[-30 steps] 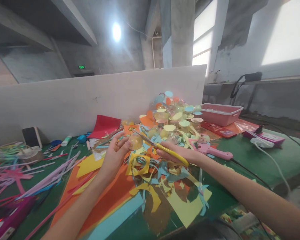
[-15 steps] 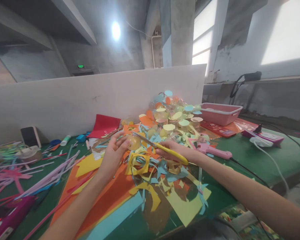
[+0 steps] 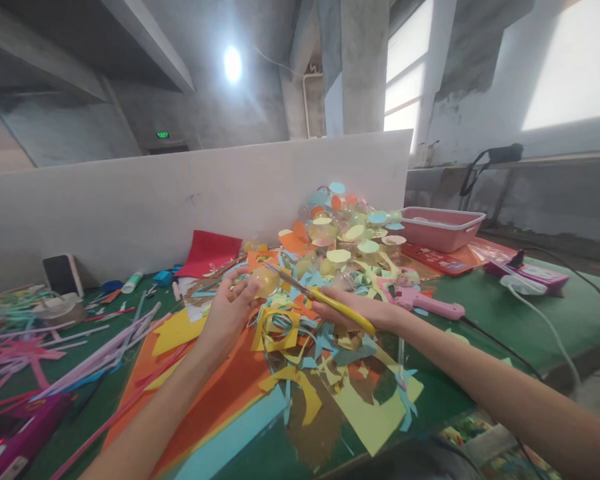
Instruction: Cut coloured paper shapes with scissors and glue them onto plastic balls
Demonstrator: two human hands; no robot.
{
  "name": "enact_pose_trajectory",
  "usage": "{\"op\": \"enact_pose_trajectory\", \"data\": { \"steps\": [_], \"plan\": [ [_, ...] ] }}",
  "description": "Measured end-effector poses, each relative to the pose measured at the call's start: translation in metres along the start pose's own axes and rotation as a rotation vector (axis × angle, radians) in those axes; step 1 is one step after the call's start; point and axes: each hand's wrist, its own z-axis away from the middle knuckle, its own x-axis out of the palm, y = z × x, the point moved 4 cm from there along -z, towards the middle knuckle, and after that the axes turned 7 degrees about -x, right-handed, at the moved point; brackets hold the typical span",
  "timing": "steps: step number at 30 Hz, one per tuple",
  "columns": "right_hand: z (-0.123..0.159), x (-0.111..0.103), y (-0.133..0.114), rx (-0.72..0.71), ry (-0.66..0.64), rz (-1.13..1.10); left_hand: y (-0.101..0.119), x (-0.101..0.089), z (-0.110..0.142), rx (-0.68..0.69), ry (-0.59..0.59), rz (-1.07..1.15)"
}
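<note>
Between its fingers my left hand (image 3: 233, 303) holds a clear, yellowish plastic ball (image 3: 265, 283) above the paper scraps. My right hand (image 3: 347, 308) is wrapped round yellow-handled scissors (image 3: 340, 310), whose blades point left and reach the ball's upper right edge. Whether the blades touch the ball, I cannot tell. Below both hands lie curled paper offcuts (image 3: 307, 399) in yellow, blue and green. Behind them rises a heap of similar clear balls with round paper discs (image 3: 339, 256) on them.
Orange paper sheets (image 3: 220, 393) lie at the left front, beside pink and purple strips (image 3: 90, 353). A pink glue gun (image 3: 430, 303) with a cable rests on the right. Farther back stand a pink basin (image 3: 443, 230) and a white board (image 3: 130, 207). A phone (image 3: 63, 275) leans against the board.
The ball and my left fingers have shifted very slightly to the left. The scissors stay at the ball's edge, and the rest looks the same.
</note>
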Motion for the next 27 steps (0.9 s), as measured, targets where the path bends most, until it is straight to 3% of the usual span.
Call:
{"op": "enact_pose_trajectory", "data": {
  "steps": [12,20,27],
  "plan": [
    [-0.006,0.006,0.010,0.046,-0.004,-0.168,-0.002,-0.005,-0.005,0.029,-0.084,-0.101],
    [-0.005,0.000,0.013,0.120,0.068,-0.102,0.002,-0.001,-0.002,0.016,-0.037,-0.072],
    [-0.005,0.000,0.012,0.076,0.079,-0.121,0.004,0.004,0.001,0.007,-0.017,-0.051]
  ]
}}
